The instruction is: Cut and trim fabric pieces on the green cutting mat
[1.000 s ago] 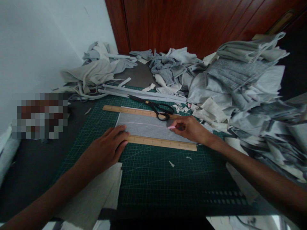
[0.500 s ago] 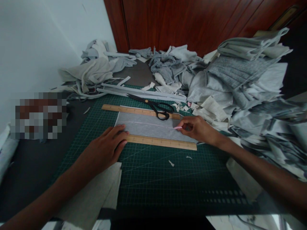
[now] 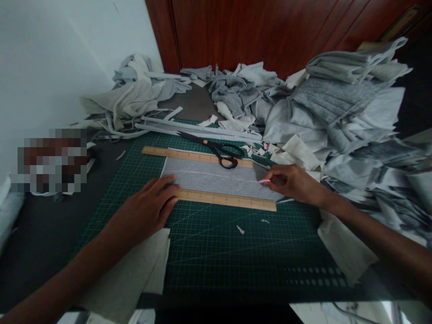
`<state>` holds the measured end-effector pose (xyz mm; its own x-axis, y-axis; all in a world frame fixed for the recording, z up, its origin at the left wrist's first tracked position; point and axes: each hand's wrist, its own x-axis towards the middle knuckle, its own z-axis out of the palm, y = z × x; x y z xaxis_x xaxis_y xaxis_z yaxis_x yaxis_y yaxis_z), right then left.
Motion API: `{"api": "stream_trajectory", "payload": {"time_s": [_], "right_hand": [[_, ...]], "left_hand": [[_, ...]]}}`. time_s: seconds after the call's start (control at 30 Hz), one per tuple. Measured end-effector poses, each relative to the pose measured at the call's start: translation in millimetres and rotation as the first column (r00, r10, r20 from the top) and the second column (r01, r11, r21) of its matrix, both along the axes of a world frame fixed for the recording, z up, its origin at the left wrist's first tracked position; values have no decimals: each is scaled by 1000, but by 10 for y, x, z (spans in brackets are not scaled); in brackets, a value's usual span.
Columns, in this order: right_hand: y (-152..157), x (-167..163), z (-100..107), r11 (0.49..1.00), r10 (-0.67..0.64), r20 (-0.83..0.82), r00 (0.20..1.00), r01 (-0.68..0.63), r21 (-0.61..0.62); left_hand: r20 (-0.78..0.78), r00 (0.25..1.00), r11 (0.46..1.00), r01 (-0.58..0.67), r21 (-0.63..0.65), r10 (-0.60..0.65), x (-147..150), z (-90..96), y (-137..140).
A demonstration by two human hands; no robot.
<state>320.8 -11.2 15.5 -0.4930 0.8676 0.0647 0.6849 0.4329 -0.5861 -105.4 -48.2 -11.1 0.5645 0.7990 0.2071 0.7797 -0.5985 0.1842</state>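
Observation:
A strip of grey fabric (image 3: 209, 182) lies on the green cutting mat (image 3: 209, 252), with a thin pink line drawn along its length. My left hand (image 3: 148, 204) rests on the fabric's left end and the near wooden ruler (image 3: 226, 200), fingers stretched out. Between the thumb and fingertips of my right hand (image 3: 293, 183) is a piece of pink tailor's chalk (image 3: 264, 181), its tip at the right end of the line. A second wooden ruler (image 3: 192, 155) lies along the far edge of the fabric. Black-handled scissors (image 3: 213, 145) rest across it.
Heaps of grey and cream fabric (image 3: 300, 117) rise at the right and back, before a wooden door (image 3: 249, 31). More cloth (image 3: 131, 99) is piled at the back left. A beige piece (image 3: 124, 274) lies under my left forearm. Small scraps (image 3: 240, 229) dot the mat.
My right hand has slid right with the chalk, and the pink line now reaches further toward the fabric's right end. My left hand stays in place.

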Motion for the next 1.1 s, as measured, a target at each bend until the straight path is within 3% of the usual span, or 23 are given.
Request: {"api": "stream_trajectory", "payload": {"time_s": [0.4,0.93,1.1], "right_hand": [[-103,300,29,997,-74,27,997,75,-17],[-164,422,104,996,-82,86,993,85,-39],[-193,374,124,980,-134,-19,991,129,-153]], "left_hand": [[-22,1000,1000,7,8,-7,-2,13,-4],[-30,999,999,23,25,-22,-9,0,12],[-26,999,999,39,36,-38,-9,0,18]]}}
